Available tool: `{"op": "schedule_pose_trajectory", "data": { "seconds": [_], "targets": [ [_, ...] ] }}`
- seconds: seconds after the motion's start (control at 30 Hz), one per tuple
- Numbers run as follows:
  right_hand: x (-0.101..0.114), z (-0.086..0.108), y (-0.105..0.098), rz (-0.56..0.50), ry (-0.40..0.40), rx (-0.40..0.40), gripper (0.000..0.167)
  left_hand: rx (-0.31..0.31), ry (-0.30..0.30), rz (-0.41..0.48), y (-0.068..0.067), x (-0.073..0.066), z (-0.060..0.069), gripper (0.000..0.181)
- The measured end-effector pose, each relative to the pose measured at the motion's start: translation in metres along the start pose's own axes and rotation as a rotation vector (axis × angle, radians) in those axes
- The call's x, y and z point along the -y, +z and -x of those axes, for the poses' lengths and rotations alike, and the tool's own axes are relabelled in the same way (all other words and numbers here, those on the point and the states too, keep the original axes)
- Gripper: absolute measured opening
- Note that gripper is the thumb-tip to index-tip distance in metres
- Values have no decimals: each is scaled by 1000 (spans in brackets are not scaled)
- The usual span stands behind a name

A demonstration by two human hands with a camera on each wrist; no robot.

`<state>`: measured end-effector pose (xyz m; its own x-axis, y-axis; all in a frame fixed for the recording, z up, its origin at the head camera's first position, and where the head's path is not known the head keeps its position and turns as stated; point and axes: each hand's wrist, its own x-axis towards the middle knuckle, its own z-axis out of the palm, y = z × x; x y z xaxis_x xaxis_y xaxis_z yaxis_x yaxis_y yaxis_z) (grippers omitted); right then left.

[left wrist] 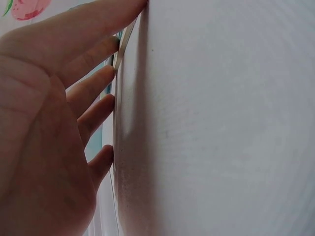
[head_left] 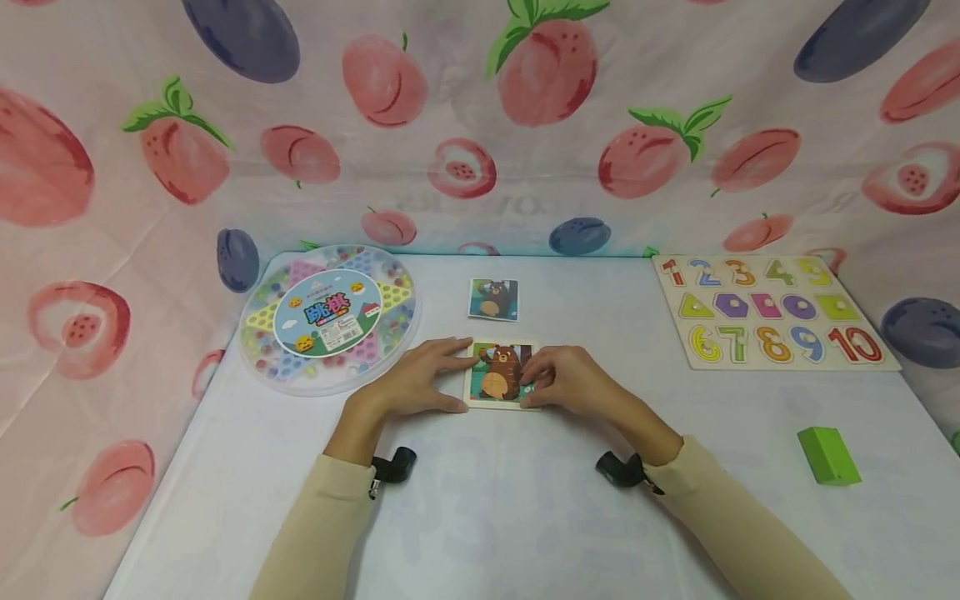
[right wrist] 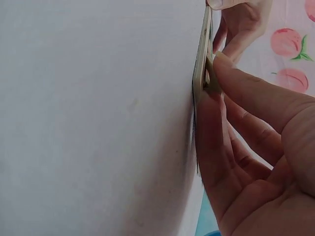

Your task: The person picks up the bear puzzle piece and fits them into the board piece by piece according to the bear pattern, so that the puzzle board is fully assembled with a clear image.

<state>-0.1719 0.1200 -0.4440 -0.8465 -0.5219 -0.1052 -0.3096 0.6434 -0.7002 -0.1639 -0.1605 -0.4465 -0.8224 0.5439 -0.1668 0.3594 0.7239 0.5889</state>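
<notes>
A small wooden puzzle board [head_left: 495, 385] with a brown bear picture lies flat in the middle of the table. My left hand [head_left: 420, 377] rests at its left side, with fingers fairly straight and the thumb at the near left corner. At the right edge, my right hand [head_left: 573, 381] pinches a puzzle piece [right wrist: 212, 81], which tilts up from the board in the right wrist view. The fingers hide part of the picture's right side. Just beyond the board lies a picture card [head_left: 493, 300] showing a similar bear.
A round, clear-lidded game box [head_left: 258, 354] with coloured marbles sits at the back left. A wooden number and shape board [head_left: 780, 323] lies at the back right. Nearer on the right is a green block [head_left: 828, 456]. Fruit-patterned cloth [head_left: 525, 175] hangs behind the table.
</notes>
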Motion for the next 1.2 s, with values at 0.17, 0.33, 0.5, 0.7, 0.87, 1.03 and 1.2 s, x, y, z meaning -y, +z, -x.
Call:
{"op": "schedule_pose_trajectory", "data": {
  "seconds": [0.17, 0.33, 0.5, 0.7, 0.87, 1.03, 1.2],
  "targets": [
    [1, -1, 1, 34, 4, -7, 17, 0, -7, 4, -1, -1, 1, 74],
    [1, -1, 0, 63, 15, 1, 15, 1, -1, 7, 1, -2, 0, 74],
    [-1, -1, -1, 41, 16, 9, 15, 9, 3, -1, 0, -3, -1, 74],
    [-4, 2, -1, 16, -3, 14, 15, 17, -1, -9, -1, -4, -1, 74],
    [-3, 4, 1, -9, -23, 13, 16, 21, -5, -7, -2, -3, 1, 74],
    [-2, 4, 0, -19, -27, 22, 18, 15, -3, -5, -3, -2, 2, 74],
    [-4, 8, -3, -36, -22, 48, 24, 14, 2, -3, -3, -2, 3, 74]
  ]
}}
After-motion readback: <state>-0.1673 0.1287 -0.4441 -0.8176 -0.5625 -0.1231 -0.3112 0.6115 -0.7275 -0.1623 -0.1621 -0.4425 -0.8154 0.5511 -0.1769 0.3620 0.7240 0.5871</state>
